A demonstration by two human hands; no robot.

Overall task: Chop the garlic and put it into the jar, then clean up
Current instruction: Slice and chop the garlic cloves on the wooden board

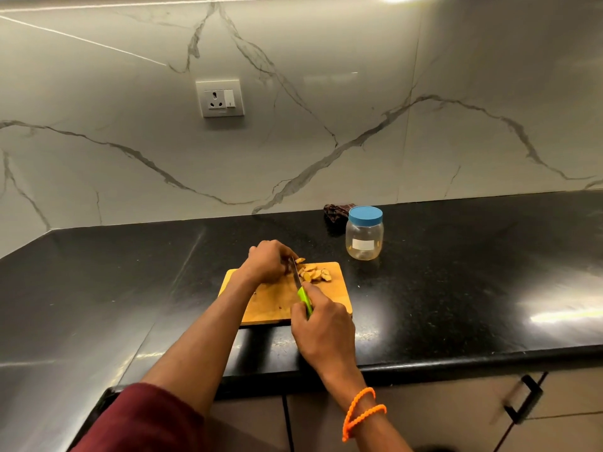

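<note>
A wooden cutting board (274, 301) lies on the black counter. Several pale yellow cut slices of garlic (315, 273) lie on its far right part. My left hand (269, 261) is curled over an uncut piece at the board's far edge, which its fingers mostly hide. My right hand (321, 324) grips the green handle of a knife (301, 290). The blade stands against my left fingers, just left of the slices. A clear plastic jar (364, 234) with a blue lid on stands behind and to the right of the board.
A dark crumpled cloth (336, 212) lies behind the jar against the marble wall. A wall socket (220, 98) sits above the counter. The black counter (473, 272) stretches to both sides. Its front edge runs below my right wrist, with a cabinet handle (523, 399) underneath.
</note>
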